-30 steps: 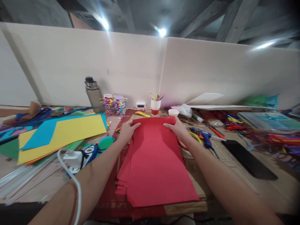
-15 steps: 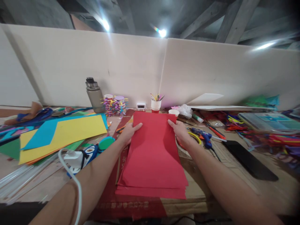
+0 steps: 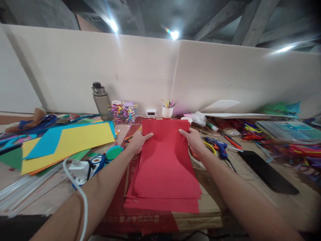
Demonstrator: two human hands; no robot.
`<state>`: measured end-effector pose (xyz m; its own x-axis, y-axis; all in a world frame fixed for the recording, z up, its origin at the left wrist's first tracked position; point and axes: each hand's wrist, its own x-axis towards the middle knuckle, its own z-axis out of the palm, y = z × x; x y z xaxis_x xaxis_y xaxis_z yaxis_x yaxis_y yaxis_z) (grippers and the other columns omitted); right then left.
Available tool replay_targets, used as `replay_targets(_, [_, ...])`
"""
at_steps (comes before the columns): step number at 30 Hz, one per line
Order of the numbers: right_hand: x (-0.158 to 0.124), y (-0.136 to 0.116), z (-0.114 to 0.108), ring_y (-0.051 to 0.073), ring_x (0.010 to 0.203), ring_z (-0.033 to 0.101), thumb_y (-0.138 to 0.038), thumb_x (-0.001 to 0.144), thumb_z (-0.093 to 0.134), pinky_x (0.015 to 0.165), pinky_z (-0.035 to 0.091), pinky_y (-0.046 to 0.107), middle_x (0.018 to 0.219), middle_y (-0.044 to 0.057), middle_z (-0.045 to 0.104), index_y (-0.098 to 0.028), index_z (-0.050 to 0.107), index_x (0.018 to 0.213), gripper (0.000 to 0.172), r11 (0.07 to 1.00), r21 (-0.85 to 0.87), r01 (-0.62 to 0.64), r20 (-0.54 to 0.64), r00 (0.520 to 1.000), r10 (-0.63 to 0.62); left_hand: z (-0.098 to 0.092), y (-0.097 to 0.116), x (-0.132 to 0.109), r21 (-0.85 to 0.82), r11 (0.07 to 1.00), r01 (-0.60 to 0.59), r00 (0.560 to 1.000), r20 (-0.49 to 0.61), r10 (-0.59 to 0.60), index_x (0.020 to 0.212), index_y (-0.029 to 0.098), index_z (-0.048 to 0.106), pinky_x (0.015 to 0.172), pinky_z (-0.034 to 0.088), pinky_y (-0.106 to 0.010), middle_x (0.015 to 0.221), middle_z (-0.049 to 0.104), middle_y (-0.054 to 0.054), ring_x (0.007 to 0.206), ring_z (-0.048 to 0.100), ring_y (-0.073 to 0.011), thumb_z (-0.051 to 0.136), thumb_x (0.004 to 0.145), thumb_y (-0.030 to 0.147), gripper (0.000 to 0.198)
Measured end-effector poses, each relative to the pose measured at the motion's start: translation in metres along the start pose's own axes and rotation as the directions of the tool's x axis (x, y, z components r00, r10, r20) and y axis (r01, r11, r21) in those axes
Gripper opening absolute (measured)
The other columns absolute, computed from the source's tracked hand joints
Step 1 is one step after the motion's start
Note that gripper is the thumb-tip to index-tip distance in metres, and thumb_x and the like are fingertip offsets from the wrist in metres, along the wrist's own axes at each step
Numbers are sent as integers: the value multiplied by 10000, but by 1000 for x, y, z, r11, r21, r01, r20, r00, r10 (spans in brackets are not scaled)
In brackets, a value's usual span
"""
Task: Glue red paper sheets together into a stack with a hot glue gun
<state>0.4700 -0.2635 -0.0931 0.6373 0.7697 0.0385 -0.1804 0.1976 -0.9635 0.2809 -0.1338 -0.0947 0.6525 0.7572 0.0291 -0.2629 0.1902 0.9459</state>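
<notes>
A stack of red paper sheets (image 3: 165,167) lies in front of me over a flattened cardboard piece (image 3: 208,204), its near edges uneven. My left hand (image 3: 140,140) grips the far left edge of the sheets, thumb on top and fingers hidden beneath. At the far right edge, my right hand (image 3: 192,137) holds them the same way. The far end of the paper is raised and hides part of a white paper cup (image 3: 187,119) behind it. How many sheets are between my fingers I cannot tell.
On the left lie yellow paper (image 3: 82,140), a white plug (image 3: 79,170) with its cable crossing my left forearm, and a bottle (image 3: 101,103). A pencil cup (image 3: 167,112) stands behind. To the right are a blue glue gun (image 3: 222,149), a black phone (image 3: 268,172) and a plastic case (image 3: 288,130).
Both hands keep their grip on the red sheets. The far end of the paper has risen slightly and covers more of the white paper cup.
</notes>
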Motion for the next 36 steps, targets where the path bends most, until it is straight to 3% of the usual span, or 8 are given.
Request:
replay_targets(5, [3, 1, -1, 190, 583, 651, -333, 551, 811, 607, 545, 334, 710, 19, 719, -187, 685, 837, 344, 1000, 23, 3, -23, 1000, -2, 2, 0, -2, -10, 1000, -4, 1000, 21, 4, 975, 134, 618, 788, 562, -406, 920, 734, -90, 806, 700, -243, 840, 509, 245, 528])
replay_targets(9, [3, 1, -1, 178, 531, 625, -346, 538, 815, 576, 533, 326, 649, 0, 697, -187, 679, 848, 374, 1000, 8, 14, -55, 998, -13, 3, -1, -3, -16, 1000, 15, 999, 32, -14, 1010, 151, 608, 806, 560, -407, 939, 733, -87, 815, 702, -231, 829, 557, 245, 513])
replay_targets(20, [0, 1, 3, 191, 593, 668, -368, 566, 808, 600, 542, 316, 744, 16, 736, -199, 700, 801, 309, 996, 82, 29, -17, 999, -28, 2, -5, -1, -3, 1000, 6, 1000, -27, -6, 988, 161, 640, 769, 577, -397, 925, 740, -80, 787, 710, -238, 783, 646, 232, 377])
replay_targets(28, [0, 0, 2, 218, 650, 687, -385, 601, 793, 633, 554, 340, 816, 42, 745, -195, 708, 860, 333, 995, 69, 76, -20, 997, -75, -10, -14, 7, 85, 996, -18, 999, -37, 22, 969, 161, 654, 650, 580, -323, 932, 734, -91, 758, 705, -236, 808, 625, 343, 419])
replay_targets(36, [1, 2, 3, 217, 696, 689, -430, 644, 760, 673, 545, 345, 850, 37, 743, -199, 705, 910, 356, 987, 22, 160, -10, 987, -160, -10, -13, 6, 87, 996, -13, 997, -71, 19, 980, 163, 638, 569, 565, -319, 787, 728, -66, 661, 693, -229, 812, 614, 366, 453])
